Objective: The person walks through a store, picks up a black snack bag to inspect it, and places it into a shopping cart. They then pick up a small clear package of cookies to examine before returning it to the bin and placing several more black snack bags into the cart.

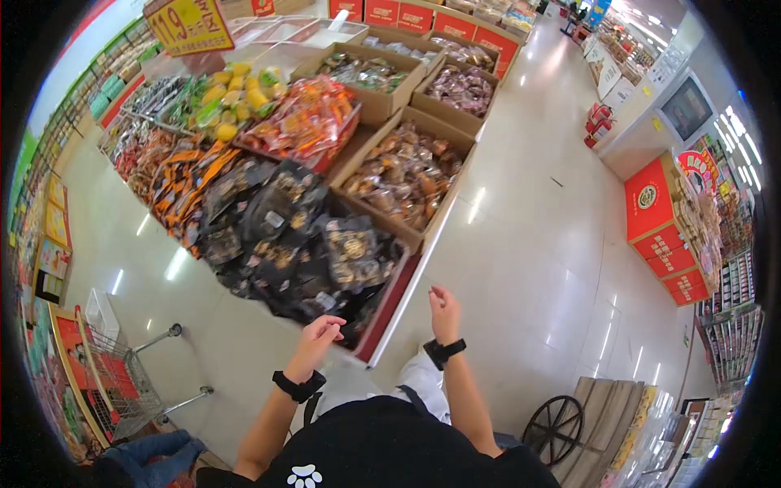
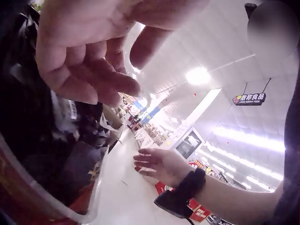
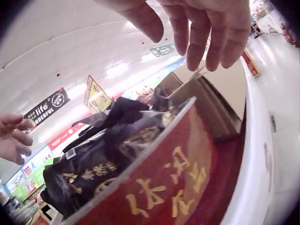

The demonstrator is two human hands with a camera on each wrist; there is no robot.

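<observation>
My left hand (image 1: pixel 317 343) hovers at the near corner of a red bin (image 3: pixel 164 183) heaped with black snack packets (image 1: pixel 285 236). Its fingers are loosely bent, and nothing is between them; the left wrist view shows the packets right beside the fingers (image 2: pixel 89 75). My right hand (image 1: pixel 443 315) hangs in the air just right of the display's white edge (image 1: pixel 407 297), also holding nothing. Seen from the right wrist, its relaxed fingers (image 3: pixel 199 42) droop above the bin's rim and a cardboard box (image 3: pixel 225 89). Both wrists wear black bands.
Farther along the display lie orange packets (image 1: pixel 301 118), yellow packets (image 1: pixel 236 102) and a carton of brown wrapped snacks (image 1: pixel 407 175). A shopping cart (image 1: pixel 122 382) stands at the left. On the right are a red promotional stand (image 1: pixel 663 228) and a black spoked wheel (image 1: pixel 553 429).
</observation>
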